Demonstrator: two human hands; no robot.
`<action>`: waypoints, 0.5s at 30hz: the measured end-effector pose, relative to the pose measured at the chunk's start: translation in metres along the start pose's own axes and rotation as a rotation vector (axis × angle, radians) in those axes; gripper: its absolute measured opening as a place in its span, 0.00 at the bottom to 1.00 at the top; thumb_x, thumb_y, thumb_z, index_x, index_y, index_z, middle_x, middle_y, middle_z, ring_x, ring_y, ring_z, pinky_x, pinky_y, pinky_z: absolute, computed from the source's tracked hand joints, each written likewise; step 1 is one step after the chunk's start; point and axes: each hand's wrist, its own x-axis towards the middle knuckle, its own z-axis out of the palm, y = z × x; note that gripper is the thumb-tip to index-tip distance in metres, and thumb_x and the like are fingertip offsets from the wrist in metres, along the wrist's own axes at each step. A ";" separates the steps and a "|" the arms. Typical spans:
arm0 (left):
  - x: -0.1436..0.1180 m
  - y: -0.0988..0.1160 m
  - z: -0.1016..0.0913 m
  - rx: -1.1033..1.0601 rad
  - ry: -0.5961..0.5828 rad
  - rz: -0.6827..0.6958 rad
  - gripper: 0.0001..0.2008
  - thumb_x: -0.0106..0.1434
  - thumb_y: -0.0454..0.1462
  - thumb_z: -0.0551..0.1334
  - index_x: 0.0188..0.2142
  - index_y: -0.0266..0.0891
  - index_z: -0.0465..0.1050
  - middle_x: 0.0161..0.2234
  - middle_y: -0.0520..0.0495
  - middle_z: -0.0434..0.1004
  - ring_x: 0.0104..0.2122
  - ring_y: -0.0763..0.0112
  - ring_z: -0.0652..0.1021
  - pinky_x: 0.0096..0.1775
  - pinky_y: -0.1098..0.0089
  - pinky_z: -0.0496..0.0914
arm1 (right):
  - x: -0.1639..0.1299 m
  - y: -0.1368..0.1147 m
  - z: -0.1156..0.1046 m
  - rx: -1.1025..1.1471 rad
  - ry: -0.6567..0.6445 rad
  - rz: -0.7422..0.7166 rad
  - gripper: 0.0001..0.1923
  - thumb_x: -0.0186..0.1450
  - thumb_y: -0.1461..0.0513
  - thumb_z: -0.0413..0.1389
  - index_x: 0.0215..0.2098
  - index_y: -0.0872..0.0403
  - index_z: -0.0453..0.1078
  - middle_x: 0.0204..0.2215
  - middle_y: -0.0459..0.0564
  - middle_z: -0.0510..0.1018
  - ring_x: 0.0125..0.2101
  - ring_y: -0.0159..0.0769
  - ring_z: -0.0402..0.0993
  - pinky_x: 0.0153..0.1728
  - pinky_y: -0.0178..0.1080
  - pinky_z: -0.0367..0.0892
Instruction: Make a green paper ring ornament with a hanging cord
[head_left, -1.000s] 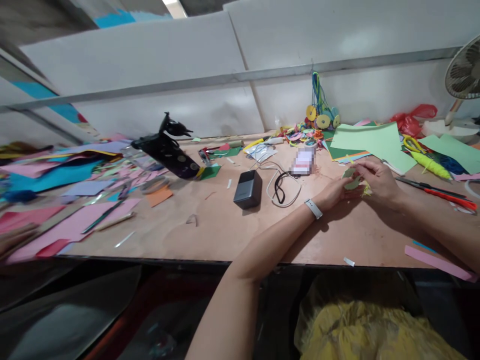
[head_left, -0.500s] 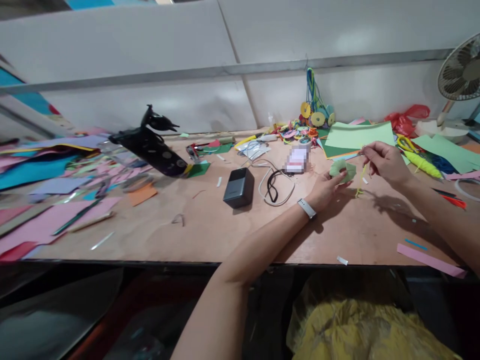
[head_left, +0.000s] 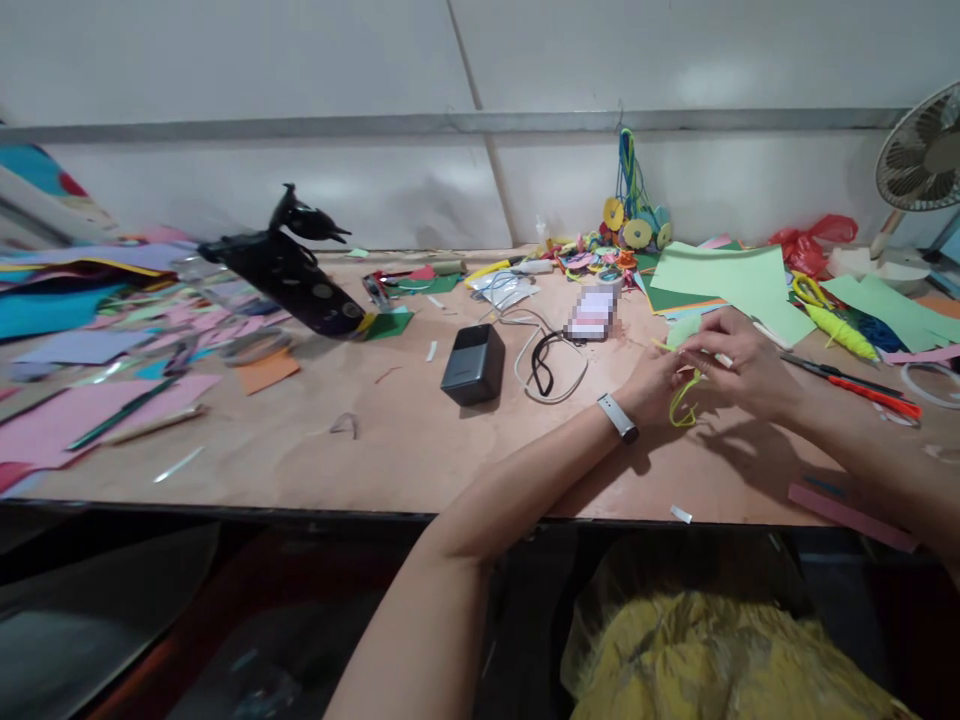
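Far left at nine o'clock: flat sheets of pink paper [head_left: 112, 420] and blue paper [head_left: 45, 310] spread over the matte brown worktop [head_left: 390, 450]. Toward ten o'clock, a glossy black glue gun [head_left: 289, 270] propped at a tilt. Near centre, a boxy dark grey power bank [head_left: 472, 364] trailing a looped white cable [head_left: 536, 365]. Right of centre, at about two o'clock, left hand [head_left: 654, 385] with a white wristband, fingers curled shut on a small pale green paper piece [head_left: 681, 332]. Just beside and touching, right hand [head_left: 739, 360] pinched closed on a thin curling yellow-green strip [head_left: 684, 405] hanging between both hands. Behind, smooth light green sheets [head_left: 739, 285]; farther right, red-handled scissors [head_left: 870, 390] and a fan [head_left: 919, 160].
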 end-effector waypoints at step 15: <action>-0.008 0.009 0.009 -0.080 0.055 0.129 0.09 0.64 0.36 0.70 0.43 0.43 0.74 0.48 0.51 0.77 0.44 0.72 0.78 0.54 0.59 0.77 | 0.011 0.040 0.007 0.516 0.219 0.398 0.19 0.57 0.43 0.72 0.34 0.48 0.84 0.49 0.52 0.81 0.60 0.47 0.73 0.63 0.51 0.65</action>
